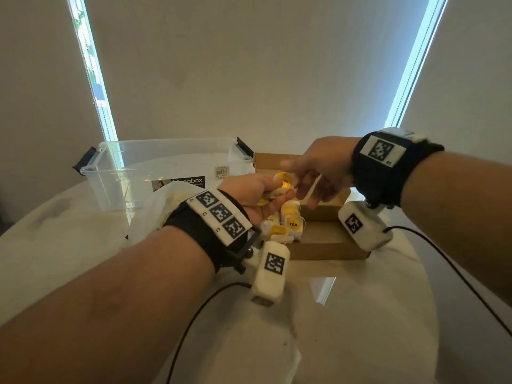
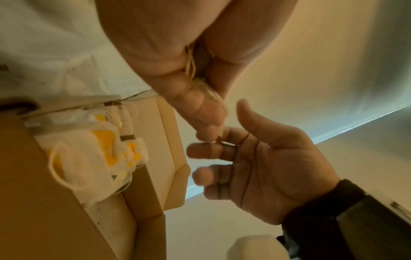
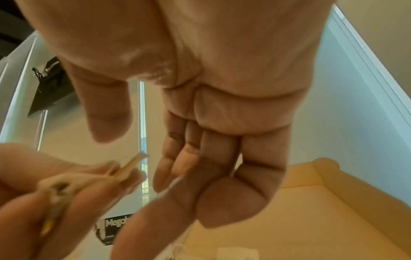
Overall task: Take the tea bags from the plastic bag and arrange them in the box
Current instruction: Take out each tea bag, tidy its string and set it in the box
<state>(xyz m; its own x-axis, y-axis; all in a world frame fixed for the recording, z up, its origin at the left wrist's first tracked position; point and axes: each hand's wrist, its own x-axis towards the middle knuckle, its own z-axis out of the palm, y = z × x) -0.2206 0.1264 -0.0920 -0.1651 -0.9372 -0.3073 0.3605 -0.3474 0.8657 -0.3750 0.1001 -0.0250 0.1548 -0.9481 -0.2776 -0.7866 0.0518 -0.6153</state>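
Note:
My left hand (image 1: 266,191) hovers over the cardboard box (image 1: 327,242), its thumb and fingers pinching a small bunch of white-and-yellow tea bags (image 1: 282,181). The left wrist view shows that pinch, with the bunch of tea bags (image 2: 209,93) and their strings. My right hand (image 1: 310,181) is just right of the bunch, fingers loosely spread and thumb raised; a thin string (image 3: 177,181) lies across its fingers. Several more tea bags (image 1: 288,224) lie in the box's left end. The white plastic bag (image 1: 155,209) sits crumpled left of my left wrist.
A clear plastic storage container (image 1: 166,162) with black clips stands behind the plastic bag, at the far left. The box's flaps (image 2: 171,140) stand open. Black cables (image 1: 194,314) trail from both wrist cameras across the pale round table (image 1: 360,328).

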